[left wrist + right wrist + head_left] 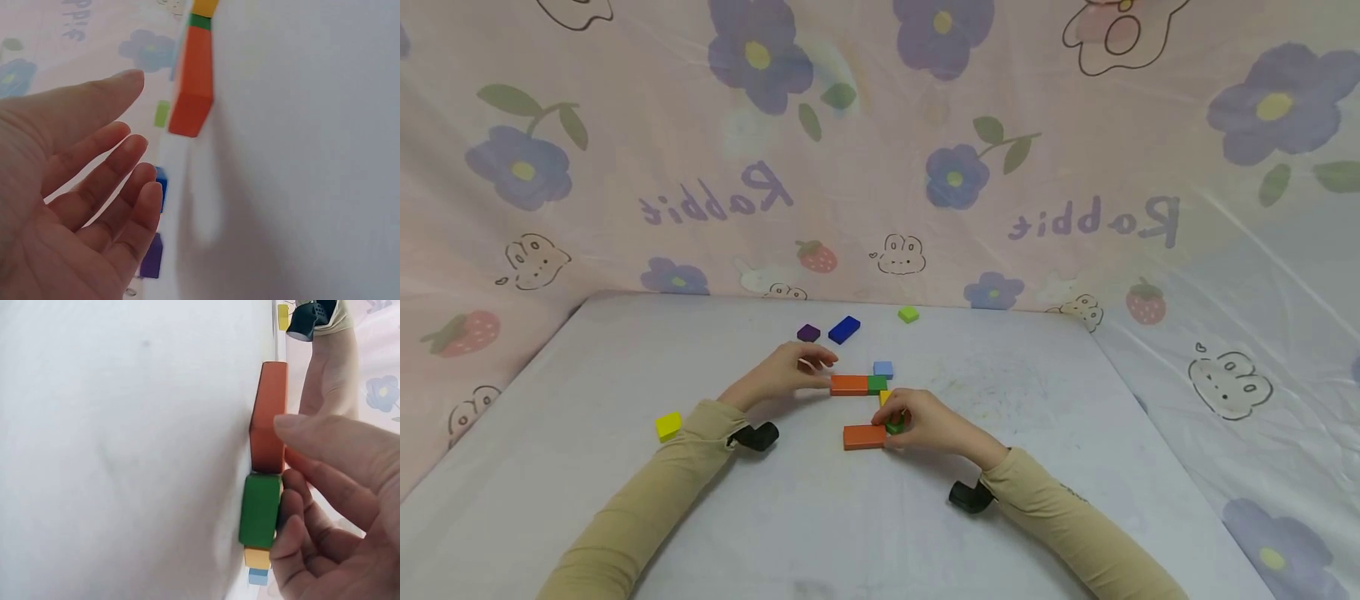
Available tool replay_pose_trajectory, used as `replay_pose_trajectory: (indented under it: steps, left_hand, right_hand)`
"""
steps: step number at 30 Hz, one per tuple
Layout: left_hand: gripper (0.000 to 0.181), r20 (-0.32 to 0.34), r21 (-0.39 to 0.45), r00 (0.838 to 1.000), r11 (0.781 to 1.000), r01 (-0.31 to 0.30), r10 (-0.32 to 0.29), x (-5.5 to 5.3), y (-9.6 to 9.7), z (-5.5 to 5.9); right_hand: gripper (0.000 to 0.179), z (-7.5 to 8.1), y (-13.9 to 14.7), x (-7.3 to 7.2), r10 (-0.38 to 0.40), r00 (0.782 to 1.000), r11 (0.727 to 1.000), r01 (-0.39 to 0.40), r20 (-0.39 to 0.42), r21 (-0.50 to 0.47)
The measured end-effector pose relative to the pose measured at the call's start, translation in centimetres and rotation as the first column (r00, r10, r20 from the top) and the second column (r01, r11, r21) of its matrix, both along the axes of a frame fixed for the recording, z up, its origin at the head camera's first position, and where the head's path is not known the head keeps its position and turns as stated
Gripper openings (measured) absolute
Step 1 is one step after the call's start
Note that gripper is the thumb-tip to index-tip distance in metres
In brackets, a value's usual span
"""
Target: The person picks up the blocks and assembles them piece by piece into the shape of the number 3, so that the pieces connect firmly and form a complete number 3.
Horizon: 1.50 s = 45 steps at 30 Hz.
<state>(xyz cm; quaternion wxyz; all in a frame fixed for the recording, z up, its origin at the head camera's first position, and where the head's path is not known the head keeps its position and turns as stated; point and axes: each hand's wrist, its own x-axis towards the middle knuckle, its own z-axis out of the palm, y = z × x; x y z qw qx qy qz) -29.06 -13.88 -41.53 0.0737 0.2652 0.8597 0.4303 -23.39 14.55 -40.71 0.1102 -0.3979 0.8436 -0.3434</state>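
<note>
L hand (777, 372) holding fingers apart beside far orange blk (849, 385), L wrist cam showing gap head cam isn't, R hand (927, 423) pinching near orange blk (864, 437), R wrist cam exposing adjoining green blk (260, 510), side edges of table (820, 533) lying well off, open room stretching nearside

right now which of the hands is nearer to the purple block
Left. The left hand is just on the near side of the purple block. The right hand is farther, off to its right and closer to the person, at the nearer orange block.
</note>
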Motion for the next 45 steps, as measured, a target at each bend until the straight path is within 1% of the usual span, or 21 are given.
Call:
replay_pose_trajectory:
  steps: [2, 6, 9, 11, 13, 17, 21, 26, 35, 38, 41, 42, 45]
  left_hand:
    - [0.043, 0.004, 0.023, 1.000, 1.000, -0.010, 0.010, 0.2, -0.5, 0.4]
    - [0.044, -0.009, 0.061, 1.000, 0.998, 0.000, 0.000, 0.8, -1.9, 1.1]
    - [0.045, -0.035, 0.070, 0.999, 0.997, 0.014, -0.012, 1.2, -3.1, 1.6]
    - [0.046, -0.049, 0.071, 0.999, 0.997, 0.010, -0.006, 1.4, -4.2, 1.9]
    - [0.047, -0.062, 0.070, 0.998, 0.998, -0.007, 0.011, 1.6, -5.4, 2.2]
    - [0.050, -0.056, 0.082, 0.997, 0.995, -0.052, 0.057, 2.2, -7.9, 2.6]
    - [0.052, -0.048, 0.051, 0.995, 0.995, -0.088, 0.090, 3.0, -10.3, 2.7]
    - [0.053, -0.040, 0.002, 0.992, 0.993, -0.122, 0.122, 4.1, -13.0, 2.3]
    - [0.056, -0.018, -0.060, 0.987, 0.985, -0.160, 0.160, 6.3, -17.0, 2.3]
    - [0.057, -0.006, -0.079, 0.988, 0.985, -0.156, 0.156, 6.9, -18.1, 2.4]
    - [0.059, 0.027, -0.112, 0.990, 0.985, -0.133, 0.137, 7.3, -19.0, 2.4]
    - [0.059, 0.043, -0.119, 0.991, 0.985, -0.124, 0.130, 7.4, -19.2, 2.3]
    - [0.058, 0.082, -0.123, 0.993, 0.990, -0.073, 0.083, 7.6, -19.7, 2.2]
  right_hand:
    - [0.025, 0.0, 0.0, -0.1, -0.004, 1.000, 1.000, 0.004, 0.003, 0.005]
    - [0.026, -0.2, 0.1, -0.2, -0.003, 1.000, 1.000, 0.003, 0.000, 0.004]
    - [0.026, -0.3, 0.1, -0.2, 0.004, 1.000, 1.000, -0.004, -0.006, -0.003]
    - [0.026, -0.3, 0.1, -0.2, 0.006, 1.000, 1.000, -0.006, -0.007, -0.005]
    - [0.026, -0.3, 0.1, -0.2, 0.007, 1.000, 1.000, -0.007, -0.008, -0.005]
    - [0.026, -0.2, 0.1, -0.2, 0.003, 1.000, 1.000, -0.003, -0.001, -0.003]
    - [0.026, -0.1, 0.1, -0.1, -0.001, 1.000, 1.000, 0.001, 0.006, -0.001]
    - [0.026, -0.1, 0.0, -0.1, 0.003, 1.000, 1.000, -0.003, 0.016, -0.002]
    - [0.025, -0.1, -0.1, -0.1, 0.007, 1.000, 1.000, -0.007, 0.003, 0.003]
    - [0.025, -0.1, -0.1, -0.1, 0.007, 1.000, 1.000, -0.007, 0.005, 0.001]
    - [0.025, -0.1, 0.0, -0.1, 0.005, 1.000, 1.000, -0.005, 0.003, 0.002]
    - [0.025, -0.1, 0.0, 0.0, 0.005, 1.000, 1.000, -0.005, 0.002, 0.002]
    - [0.025, -0.1, 0.0, -0.1, 0.008, 1.000, 1.000, -0.008, -0.001, 0.000]
